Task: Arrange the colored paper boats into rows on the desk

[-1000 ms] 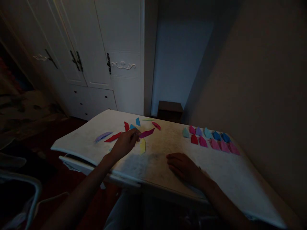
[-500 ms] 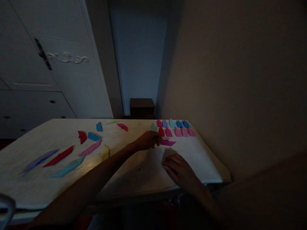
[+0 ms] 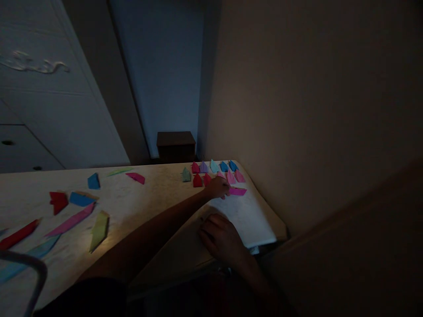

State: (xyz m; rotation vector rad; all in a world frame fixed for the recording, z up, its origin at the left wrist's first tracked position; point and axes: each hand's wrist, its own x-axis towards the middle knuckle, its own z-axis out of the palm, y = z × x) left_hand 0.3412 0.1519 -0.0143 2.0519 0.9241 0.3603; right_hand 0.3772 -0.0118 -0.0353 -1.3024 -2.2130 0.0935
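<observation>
My left hand (image 3: 218,187) reaches across the table with its fingers pinched on one end of a magenta folded paper piece (image 3: 238,191). That piece is long and narrow, and its other end sticks out to the right. Just behind it stand two rows of small folded paper shapes, among them a red one (image 3: 197,180), a pale cyan one (image 3: 214,166) and a pink one (image 3: 239,176). My left hand partly covers the front row. Nearer to me, my right hand (image 3: 220,233) rests at the table's near side, its fingers loosely bent, with nothing visible in them.
More folded papers lie on the left of the table (image 3: 158,193), including a yellow one (image 3: 99,230), a pink strip (image 3: 72,220) and a blue one (image 3: 82,199). A curved metal bar (image 3: 39,273) rises at lower left. The wall (image 3: 297,110) borders the right side.
The view has turned to the right. My left hand has carried the magenta folded paper piece rightward, along the front row of paper shapes. My right hand stays near the table's edge.
</observation>
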